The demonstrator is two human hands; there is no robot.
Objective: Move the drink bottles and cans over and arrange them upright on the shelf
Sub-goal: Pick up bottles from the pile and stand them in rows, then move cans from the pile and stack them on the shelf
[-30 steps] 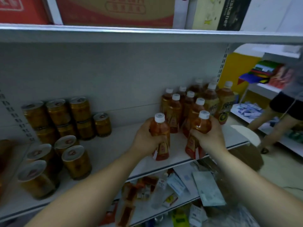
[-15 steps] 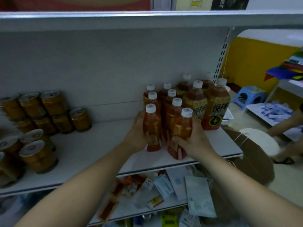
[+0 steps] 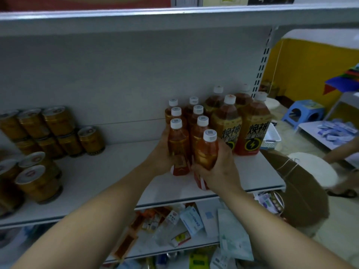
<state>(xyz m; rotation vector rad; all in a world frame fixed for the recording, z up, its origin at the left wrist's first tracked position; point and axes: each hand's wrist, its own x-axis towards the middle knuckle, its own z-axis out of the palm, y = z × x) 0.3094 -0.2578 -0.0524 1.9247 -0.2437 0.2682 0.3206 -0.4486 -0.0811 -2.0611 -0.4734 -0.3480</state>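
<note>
Cans (image 3: 58, 129) sit stacked well out to the left of the left hand (image 3: 160, 161), untouched. The left hand is wrapped round the left bottle (image 3: 177, 146), and it has come right in since a second ago: the bottle now stands upright at the front of the rows of small bottles (image 3: 197, 113), base on the shelf (image 3: 116, 171) by the look of it.

Across we go. The right hand (image 3: 220, 171) is grasping the right bottle (image 3: 206, 154) round its lower half. That one has closed up too and is now pressed beside its partner, nearer the shelf's front edge. Whether it is fully seated, I can't tell.

Just beyond the right hand, the big bottles (image 3: 252, 131) stand upright. Both newcomers look to be in their slots, so I'd say letting go comes next.
</note>
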